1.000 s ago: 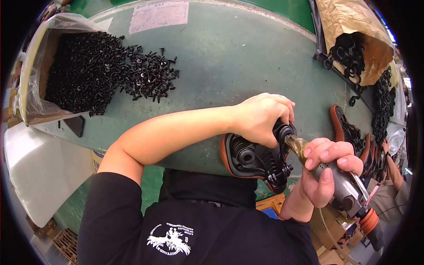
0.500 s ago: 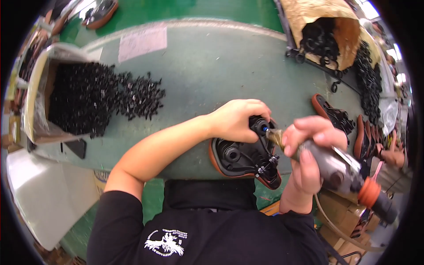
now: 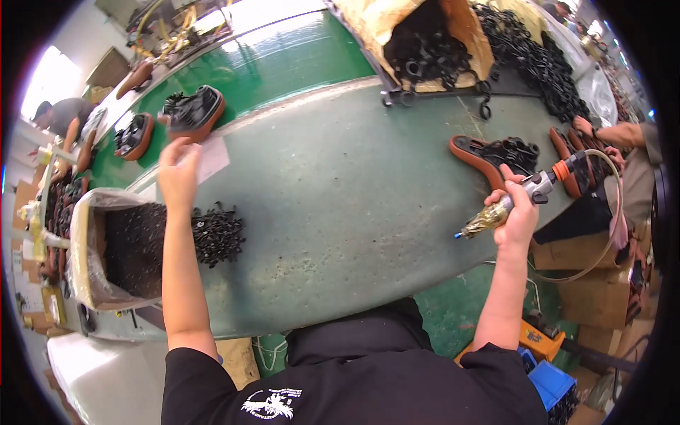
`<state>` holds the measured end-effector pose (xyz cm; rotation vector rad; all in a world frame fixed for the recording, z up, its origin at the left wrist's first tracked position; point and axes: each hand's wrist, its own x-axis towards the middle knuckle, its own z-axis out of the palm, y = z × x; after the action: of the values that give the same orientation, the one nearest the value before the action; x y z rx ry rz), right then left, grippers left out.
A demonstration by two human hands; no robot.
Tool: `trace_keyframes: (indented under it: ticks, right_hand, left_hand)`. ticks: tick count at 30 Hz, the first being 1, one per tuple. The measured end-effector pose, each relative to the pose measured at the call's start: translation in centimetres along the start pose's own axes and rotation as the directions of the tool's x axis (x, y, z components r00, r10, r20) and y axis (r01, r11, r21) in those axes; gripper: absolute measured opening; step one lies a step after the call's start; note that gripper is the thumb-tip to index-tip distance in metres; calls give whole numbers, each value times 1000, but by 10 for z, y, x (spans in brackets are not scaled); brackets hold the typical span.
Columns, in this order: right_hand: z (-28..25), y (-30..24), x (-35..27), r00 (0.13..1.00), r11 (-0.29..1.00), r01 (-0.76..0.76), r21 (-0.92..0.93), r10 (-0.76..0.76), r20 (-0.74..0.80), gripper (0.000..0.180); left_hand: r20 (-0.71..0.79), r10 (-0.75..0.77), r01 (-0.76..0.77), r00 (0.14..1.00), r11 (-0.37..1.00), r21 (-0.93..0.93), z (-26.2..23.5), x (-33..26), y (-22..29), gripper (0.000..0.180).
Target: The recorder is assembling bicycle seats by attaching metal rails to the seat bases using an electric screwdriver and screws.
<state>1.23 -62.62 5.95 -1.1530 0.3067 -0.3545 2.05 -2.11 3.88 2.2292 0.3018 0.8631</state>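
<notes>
My left hand (image 3: pixel 178 168) reaches to the far left, fingers curled and touching the near brown rim of a bicycle saddle (image 3: pixel 198 117). That saddle lies underside up on the green surface, its black springs and frame showing, slightly blurred. In my right hand (image 3: pixel 518 209) is a pneumatic screwdriver (image 3: pixel 496 212) with a taped nose, a blue tip pointing left and an orange collar at its hose end. Just beyond the right hand a second saddle (image 3: pixel 474 152) rests on the table, black metal parts lying over its underside.
A plastic-lined box (image 3: pixel 88 241) spills small black pieces (image 3: pixel 216 234) beside my left forearm. Another saddle (image 3: pixel 134 136) sits far left. A paper sack (image 3: pixel 368 25) of black rings lies at the back. A co-worker's arm (image 3: pixel 616 134) is at right; the air hose (image 3: pixel 615 234) loops there.
The saddle under my hands has gone from the near table to the far-left green surface with my left hand. The screwdriver has come off it and moved right. My view has turned left.
</notes>
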Motion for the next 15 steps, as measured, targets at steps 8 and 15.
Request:
trace_keyframes:
  ticks: [8,15]
  right_hand:
    - [34,52,44,990,990,-120,-74,124,61,29]
    - [54,46,-70,684,894,-337,-295,448,575,28]
  left_hand:
    - [637,32,-366,771,840,400,-47,-123,48,24]
    - [533,110,-336,839,876,347,-29,-151,28,13]
